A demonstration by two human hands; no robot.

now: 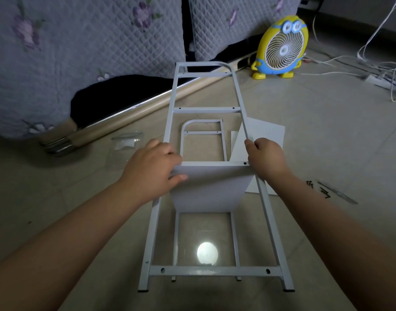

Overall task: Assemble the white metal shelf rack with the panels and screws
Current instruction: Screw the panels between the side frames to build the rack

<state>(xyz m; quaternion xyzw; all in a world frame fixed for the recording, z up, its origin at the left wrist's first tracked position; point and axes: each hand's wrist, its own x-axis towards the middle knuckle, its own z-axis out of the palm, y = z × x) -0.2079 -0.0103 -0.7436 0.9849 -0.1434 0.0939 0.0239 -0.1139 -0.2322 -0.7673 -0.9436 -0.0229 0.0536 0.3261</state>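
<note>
While one panel [208,189] was gripped by left hand [151,163], upper frame [206,110] clasped by right hand [267,157], second frame [202,132] beneath.

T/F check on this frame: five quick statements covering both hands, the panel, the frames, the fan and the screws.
1. The right hand grips the right rail of the white metal ladder-shaped side frame. True.
2. The left hand hangs idle. False: it holds the top edge of the white flat shelf panel.
3. The yellow and blue cartoon-shaped fan stands on the floor, far right. True.
4. The loose black screws lie left of the frame. False: they lie on the floor to its right.
5. A second white metal frame lies on the floor beneath. True.
</note>
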